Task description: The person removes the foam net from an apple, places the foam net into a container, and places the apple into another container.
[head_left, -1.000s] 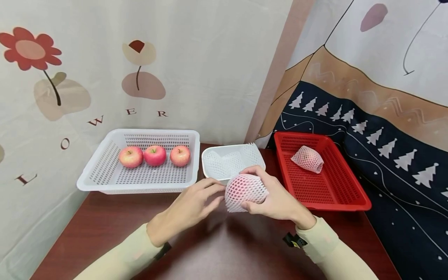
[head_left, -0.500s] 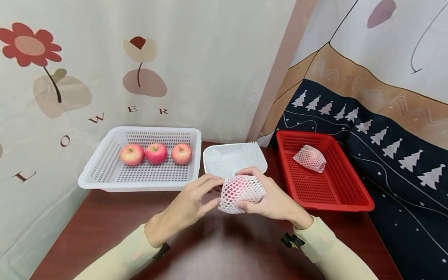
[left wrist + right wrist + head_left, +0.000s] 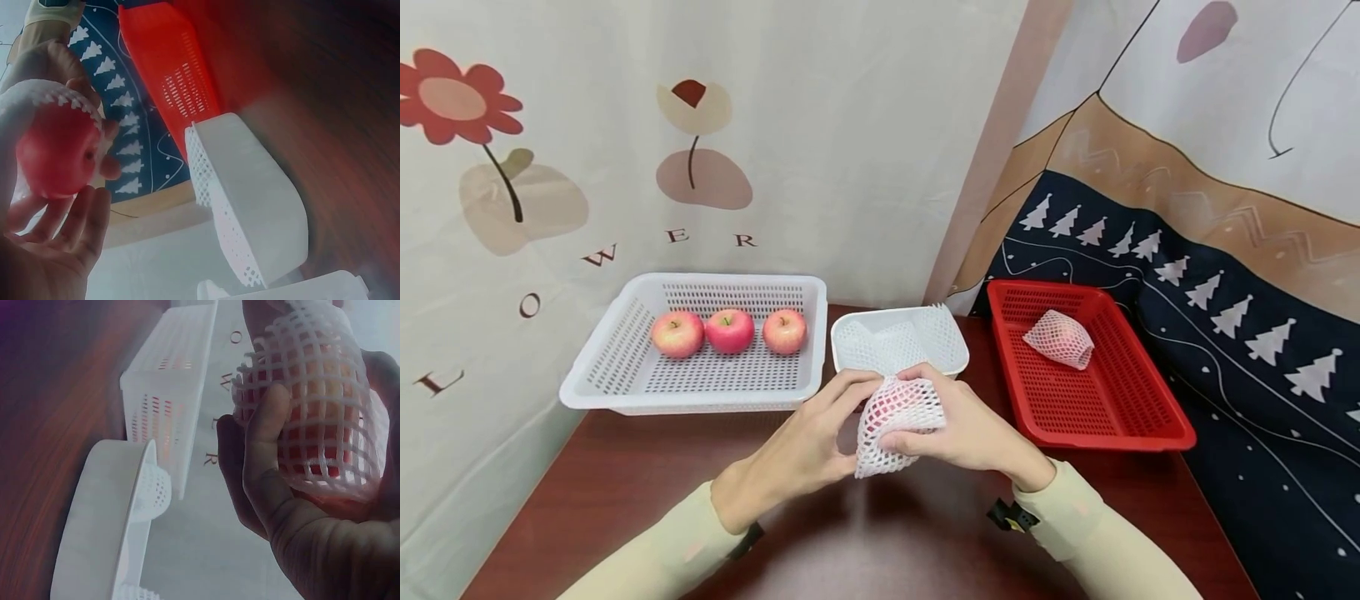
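Note:
An apple [image 3: 59, 150] sits partly inside a white foam net [image 3: 880, 433] between my two hands, above the table. My right hand [image 3: 973, 429] grips the netted apple from the right, thumb on the near side. At the left end of the net, my left hand [image 3: 797, 442] holds its edge between thumb and fingers. In the left wrist view, bare red skin shows at the net's mouth, with left fingers beneath it. The right wrist view has the net [image 3: 322, 394] stretched over the fruit, with right fingers curled round it.
A white basket [image 3: 700, 400] at left holds 3 bare apples [image 3: 730, 332]. Behind the hands, a small white tray [image 3: 958, 367] contains foam nets [image 3: 898, 346]. The red basket [image 3: 1112, 442] at right holds one netted apple [image 3: 1062, 339]. Printed curtain hangs behind the table [image 3: 625, 475].
The netted apple and my right hand have moved a little left. My left thumb and fingers have closed onto the net's left edge, which has turned toward that hand.

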### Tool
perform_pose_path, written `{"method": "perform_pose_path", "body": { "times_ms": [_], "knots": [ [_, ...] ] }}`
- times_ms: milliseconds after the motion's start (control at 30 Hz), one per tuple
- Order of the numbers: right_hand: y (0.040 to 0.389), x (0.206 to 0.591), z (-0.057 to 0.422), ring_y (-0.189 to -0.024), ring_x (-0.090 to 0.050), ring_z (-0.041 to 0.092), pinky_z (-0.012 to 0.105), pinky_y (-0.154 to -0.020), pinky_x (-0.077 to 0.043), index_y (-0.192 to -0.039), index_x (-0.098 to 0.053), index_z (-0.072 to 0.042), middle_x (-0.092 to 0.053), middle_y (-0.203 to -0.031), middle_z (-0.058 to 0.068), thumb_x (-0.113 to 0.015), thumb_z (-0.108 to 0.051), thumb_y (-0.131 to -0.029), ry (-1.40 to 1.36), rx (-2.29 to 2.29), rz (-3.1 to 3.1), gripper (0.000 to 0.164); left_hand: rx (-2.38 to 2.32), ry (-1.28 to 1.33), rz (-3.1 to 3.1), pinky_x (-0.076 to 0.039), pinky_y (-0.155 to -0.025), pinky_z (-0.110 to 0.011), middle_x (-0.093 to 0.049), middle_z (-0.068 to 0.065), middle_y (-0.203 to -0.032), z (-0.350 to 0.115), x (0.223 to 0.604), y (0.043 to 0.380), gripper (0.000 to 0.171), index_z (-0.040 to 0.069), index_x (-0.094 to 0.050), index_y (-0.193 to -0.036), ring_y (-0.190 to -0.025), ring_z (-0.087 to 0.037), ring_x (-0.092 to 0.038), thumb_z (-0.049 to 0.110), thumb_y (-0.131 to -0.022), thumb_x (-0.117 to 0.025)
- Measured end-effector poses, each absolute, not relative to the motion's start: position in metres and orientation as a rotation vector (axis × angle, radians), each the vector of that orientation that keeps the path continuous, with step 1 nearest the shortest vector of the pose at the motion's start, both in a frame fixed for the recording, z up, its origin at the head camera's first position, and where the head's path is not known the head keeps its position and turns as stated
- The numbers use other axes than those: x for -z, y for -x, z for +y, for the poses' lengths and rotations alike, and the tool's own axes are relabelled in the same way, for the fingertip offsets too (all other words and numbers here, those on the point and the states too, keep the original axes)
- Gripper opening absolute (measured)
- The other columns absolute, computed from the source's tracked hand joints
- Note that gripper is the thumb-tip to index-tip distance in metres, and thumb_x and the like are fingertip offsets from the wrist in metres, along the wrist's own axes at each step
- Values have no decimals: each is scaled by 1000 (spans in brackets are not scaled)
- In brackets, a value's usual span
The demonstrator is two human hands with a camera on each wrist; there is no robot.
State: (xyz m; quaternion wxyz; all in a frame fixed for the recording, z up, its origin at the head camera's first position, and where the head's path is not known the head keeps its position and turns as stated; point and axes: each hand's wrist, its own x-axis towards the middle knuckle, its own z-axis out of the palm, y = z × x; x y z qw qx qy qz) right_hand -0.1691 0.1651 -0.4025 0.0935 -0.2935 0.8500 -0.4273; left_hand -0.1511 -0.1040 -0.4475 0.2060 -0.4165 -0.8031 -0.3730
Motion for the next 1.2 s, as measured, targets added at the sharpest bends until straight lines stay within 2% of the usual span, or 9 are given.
{"method": "perform_pose_path", "body": {
  "times_ms": [233,500,733,900,967,1067,1200],
  "knots": [
    [168,402,159,-100,-77,8,28,-90,-65,-152,-60,-12,-81,-116,-5,-102,-42,-91,888,1241,2547,80,1034,1160,-2250,-56,-120,-30,-65,-4,-152,-105,443,150,90,12,-63,-159,-136,-20,-70,21,-81,-108],
    [169,403,162,-109,-79,11,30,-96,-66,-160,-57,-22,-81,-126,-5,-100,-36,-95,913,1327,2467,80,1039,1144,-2245,-53,-119,-23,-66,-4,-147,-109,440,150,88,8,-65,-151,-131,-19,-71,18,-74,-108],
    [171,401,166,-138,-73,13,39,-116,-61,-175,-42,-22,-71,-160,-3,-99,-35,-96,1093,1225,2605,98,1044,1096,-2258,-59,-116,-33,-67,-7,-144,-114,440,150,91,4,-63,-147,-131,-21,-70,24,-72,-110],
    [173,399,169,-149,-68,19,46,-123,-57,-178,-36,-26,-67,-166,0,-100,-36,-94,1227,1202,2646,106,1037,1056,-2274,-56,-120,-30,-69,-8,-146,-117,441,149,96,2,-61,-149,-134,-22,-70,29,-72,-111],
    [173,398,171,-149,-68,19,45,-122,-58,-178,-38,-25,-67,-166,1,-102,-35,-92,1278,1200,2670,107,1028,1042,-2278,-56,-120,-31,-70,-8,-146,-119,442,149,97,1,-61,-149,-134,-23,-71,29,-72,-111],
    [173,396,173,-146,-68,19,41,-120,-59,-173,-45,-22,-66,-165,1,-104,-32,-89,1369,1172,2714,103,1019,1025,-2270,-61,-112,-37,-71,-9,-142,-120,442,148,95,0,-60,-148,-128,-22,-72,24,-71,-109],
    [174,392,175,-146,-67,20,35,-123,-57,-161,-60,-19,-66,-161,3,-103,-29,-90,1490,1116,2746,84,1035,993,-2267,-64,-105,-37,-72,-7,-137,-121,442,147,92,2,-60,-147,-122,-20,-71,21,-70,-107]
  ]
}}
